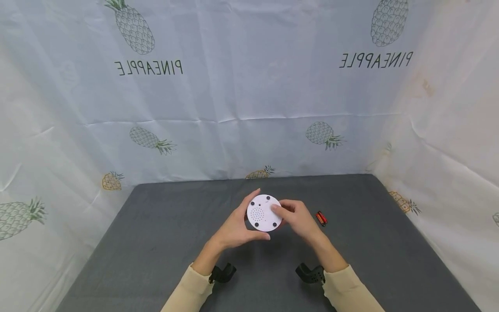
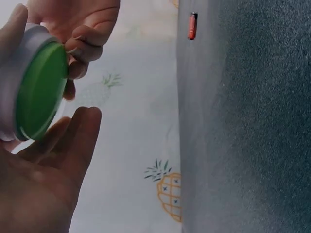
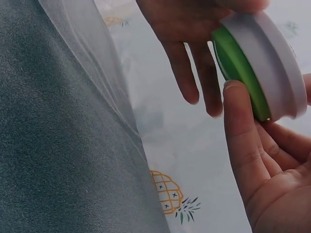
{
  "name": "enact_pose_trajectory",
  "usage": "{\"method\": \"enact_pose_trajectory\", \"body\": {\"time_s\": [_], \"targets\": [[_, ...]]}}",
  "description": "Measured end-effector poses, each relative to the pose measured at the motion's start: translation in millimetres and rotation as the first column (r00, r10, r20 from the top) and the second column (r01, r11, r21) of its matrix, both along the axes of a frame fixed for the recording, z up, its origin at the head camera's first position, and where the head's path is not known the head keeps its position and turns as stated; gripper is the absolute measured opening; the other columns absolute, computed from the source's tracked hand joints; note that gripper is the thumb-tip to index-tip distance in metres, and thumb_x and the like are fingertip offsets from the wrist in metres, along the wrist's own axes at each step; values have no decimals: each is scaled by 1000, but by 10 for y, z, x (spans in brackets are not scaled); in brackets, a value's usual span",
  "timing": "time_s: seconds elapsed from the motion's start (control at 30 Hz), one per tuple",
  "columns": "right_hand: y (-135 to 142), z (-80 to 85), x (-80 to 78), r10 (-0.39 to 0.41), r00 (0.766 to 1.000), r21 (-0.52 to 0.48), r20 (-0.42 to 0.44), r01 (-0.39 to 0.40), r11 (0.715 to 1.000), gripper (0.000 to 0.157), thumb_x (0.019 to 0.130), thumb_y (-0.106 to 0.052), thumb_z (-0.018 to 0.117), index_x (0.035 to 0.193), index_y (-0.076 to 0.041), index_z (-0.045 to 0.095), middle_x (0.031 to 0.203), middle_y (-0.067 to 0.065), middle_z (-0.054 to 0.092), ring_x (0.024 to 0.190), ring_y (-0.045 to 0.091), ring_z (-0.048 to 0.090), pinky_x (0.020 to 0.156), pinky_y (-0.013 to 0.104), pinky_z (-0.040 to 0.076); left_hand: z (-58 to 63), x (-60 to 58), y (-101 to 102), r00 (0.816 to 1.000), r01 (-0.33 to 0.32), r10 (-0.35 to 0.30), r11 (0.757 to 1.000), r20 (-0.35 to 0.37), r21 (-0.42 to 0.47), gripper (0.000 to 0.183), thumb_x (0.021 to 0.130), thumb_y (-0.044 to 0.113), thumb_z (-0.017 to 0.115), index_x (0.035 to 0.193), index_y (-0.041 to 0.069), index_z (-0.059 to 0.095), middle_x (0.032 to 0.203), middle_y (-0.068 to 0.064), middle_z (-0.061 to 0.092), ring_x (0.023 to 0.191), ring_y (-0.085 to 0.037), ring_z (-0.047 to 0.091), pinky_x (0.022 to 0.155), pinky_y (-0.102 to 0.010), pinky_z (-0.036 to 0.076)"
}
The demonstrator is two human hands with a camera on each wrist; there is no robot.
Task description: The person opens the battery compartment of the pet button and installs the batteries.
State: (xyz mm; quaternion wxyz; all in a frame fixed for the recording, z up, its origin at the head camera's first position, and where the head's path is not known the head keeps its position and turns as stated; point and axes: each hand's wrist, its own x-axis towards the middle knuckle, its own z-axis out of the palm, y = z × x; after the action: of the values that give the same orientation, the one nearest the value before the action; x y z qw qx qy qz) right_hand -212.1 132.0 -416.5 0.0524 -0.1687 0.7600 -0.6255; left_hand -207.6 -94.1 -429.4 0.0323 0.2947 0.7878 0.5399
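A round white push button with a green cap is held up in front of me by both hands. Its white underside (image 1: 264,223), with small speaker holes and dark round feet, faces me in the head view. The green cap (image 2: 41,90) points away. My left hand (image 1: 235,227) holds the button from the left, fingers at its upper edge and thumb along the lower edge. My right hand (image 1: 300,221) pinches its right side, thumb pressed flat on the underside and fingers behind. In the right wrist view a fingertip (image 3: 234,86) touches the green cap (image 3: 238,68).
Small red-and-black batteries (image 1: 321,218) lie on the dark grey table (image 1: 175,242), right of my right hand. A white cloth (image 1: 249,95) printed with pineapples hangs behind the table and at both sides. Each wrist bears a black strap mount (image 1: 223,274).
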Motion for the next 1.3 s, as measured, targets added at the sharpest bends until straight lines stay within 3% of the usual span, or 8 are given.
{"method": "enact_pose_trajectory", "body": {"time_s": [0.17,0.37,0.5,0.6,0.77,0.97,1.13,1.3], "targets": [[-31,-3,17,6,1000,14,4,-6,1000,34,102,-26,61,118,3,69,94,11,68,77,24,64,75,61,54,-1,13,19,1000,-1,1,1000,12,-6,106,78,24,91,158,31,23,141,0,48,118,-16,53,93,-34,47],[-75,-37,46,-75,995,56,-64,78,995,36,99,-24,68,124,1,66,108,13,69,85,21,66,75,45,58,-14,9,14,999,-45,45,999,-22,-13,104,77,21,90,158,21,23,138,1,49,116,-16,54,94,-38,45],[-121,-29,83,-186,971,85,-151,201,976,31,94,-19,74,120,-5,68,109,10,69,88,19,67,74,33,57,-47,-12,8,994,-101,101,995,-50,11,104,76,20,91,156,20,25,136,0,50,116,-16,54,95,-42,44],[-164,-1,117,-257,946,89,-199,279,956,26,91,-17,77,114,-8,68,106,6,68,91,20,66,74,31,56,-73,-35,7,987,-131,133,991,-87,28,103,74,21,92,155,18,27,137,-2,51,117,-18,53,96,-45,44],[-245,10,151,-299,922,85,-245,328,941,24,89,-13,79,110,-8,66,104,5,66,95,20,65,78,32,56,-92,-53,18,978,-152,159,987,-137,59,100,75,21,92,152,10,29,138,-6,51,116,-21,55,94,-44,46],[-307,-8,163,-341,896,88,-284,378,922,27,88,-11,80,112,-5,69,103,7,67,93,21,65,76,31,56,-105,-46,63,971,-175,182,983,-157,59,100,75,20,92,150,10,27,135,-8,52,114,-22,56,92,-42,47],[-332,-30,172,-354,893,83,-279,390,917,29,88,-11,80,114,-3,70,105,9,67,94,23,65,78,33,57,-133,-49,97,965,-198,199,980,-173,24,101,75,19,92,150,8,25,135,-10,51,114,-22,55,92,-43,47],[-350,-52,163,-352,908,99,-228,381,919,33,86,-14,83,114,-2,69,106,10,66,92,22,65,77,32,56,-141,-36,106,952,-222,216,975,-216,-4,100,74,19,92,149,8,26,133,-12,52,112,-23,56,90,-44,49]]}}
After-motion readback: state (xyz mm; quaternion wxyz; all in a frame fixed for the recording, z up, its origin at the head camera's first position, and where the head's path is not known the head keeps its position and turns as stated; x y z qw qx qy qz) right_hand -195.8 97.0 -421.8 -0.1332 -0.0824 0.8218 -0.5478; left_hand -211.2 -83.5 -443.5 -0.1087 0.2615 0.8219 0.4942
